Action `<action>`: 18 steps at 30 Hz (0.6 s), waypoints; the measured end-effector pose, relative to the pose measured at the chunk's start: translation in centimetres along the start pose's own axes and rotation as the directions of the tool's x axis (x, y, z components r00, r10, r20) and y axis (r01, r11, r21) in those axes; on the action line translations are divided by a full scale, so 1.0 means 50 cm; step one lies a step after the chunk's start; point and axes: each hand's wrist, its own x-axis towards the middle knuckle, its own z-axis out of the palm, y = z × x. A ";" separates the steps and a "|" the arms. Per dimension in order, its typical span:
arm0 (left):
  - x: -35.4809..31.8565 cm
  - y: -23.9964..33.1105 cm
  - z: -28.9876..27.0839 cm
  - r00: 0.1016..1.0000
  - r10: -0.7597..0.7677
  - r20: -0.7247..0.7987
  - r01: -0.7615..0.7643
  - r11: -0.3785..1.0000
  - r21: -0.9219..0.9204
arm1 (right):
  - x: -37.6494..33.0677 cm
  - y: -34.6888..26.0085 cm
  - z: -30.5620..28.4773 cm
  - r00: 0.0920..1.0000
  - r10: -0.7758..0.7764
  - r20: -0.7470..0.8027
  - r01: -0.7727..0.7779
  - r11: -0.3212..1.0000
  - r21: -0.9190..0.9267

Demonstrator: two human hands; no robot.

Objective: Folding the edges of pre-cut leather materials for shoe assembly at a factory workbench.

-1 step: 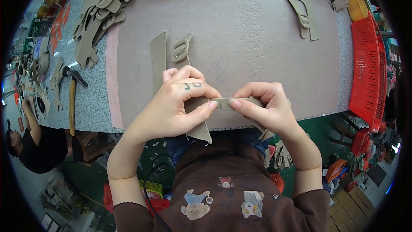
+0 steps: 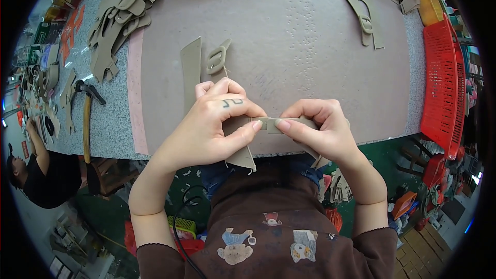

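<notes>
Just above the table's near edge, my left hand (image 2: pixel 214 129) and my right hand (image 2: pixel 323 124) pinch a beige leather-like strap (image 2: pixel 272 126) between thumbs and forefingers. Their thumb tips lie a short gap apart, and two ends seem to meet or overlap there. A wide beige end (image 2: pixel 241 159) hangs below my left hand; another part hangs under my right. Beyond my left knuckles a covered buckle (image 2: pixel 216 61) sticks out on a beige strap. Whether it belongs to the held piece is hidden. Beside it, a flat beige strip (image 2: pixel 191 64) runs behind my left hand.
A brownish work mat (image 2: pixel 258 26) covers the speckled table. Buckled straps are heaped (image 2: pixel 121 15) at far left, with a hammer (image 2: pixel 87 119) nearer. Another buckled piece (image 2: pixel 364 18) lies far right. A red basket (image 2: pixel 442 88) stands at the right edge. Another person (image 2: pixel 46 175) is at left.
</notes>
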 end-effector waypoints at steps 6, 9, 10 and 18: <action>0.004 0.018 0.023 0.966 0.143 -0.215 -0.137 0.990 0.040 | -0.006 0.005 0.010 0.986 -0.112 -0.125 0.120 0.991 0.061; -0.010 0.030 0.038 0.902 0.162 -0.399 -0.263 0.941 -0.214 | -0.003 -0.012 0.039 0.956 -0.269 -0.114 0.272 0.962 0.018; -0.011 0.034 0.036 0.904 0.166 -0.394 -0.268 0.939 -0.218 | 0.002 -0.015 0.052 0.956 -0.267 -0.123 0.271 0.962 0.016; -0.147 0.064 -0.130 0.611 0.139 -0.780 -0.403 0.902 -0.155 | 0.136 0.030 0.044 0.591 -0.784 0.190 0.734 0.425 -0.530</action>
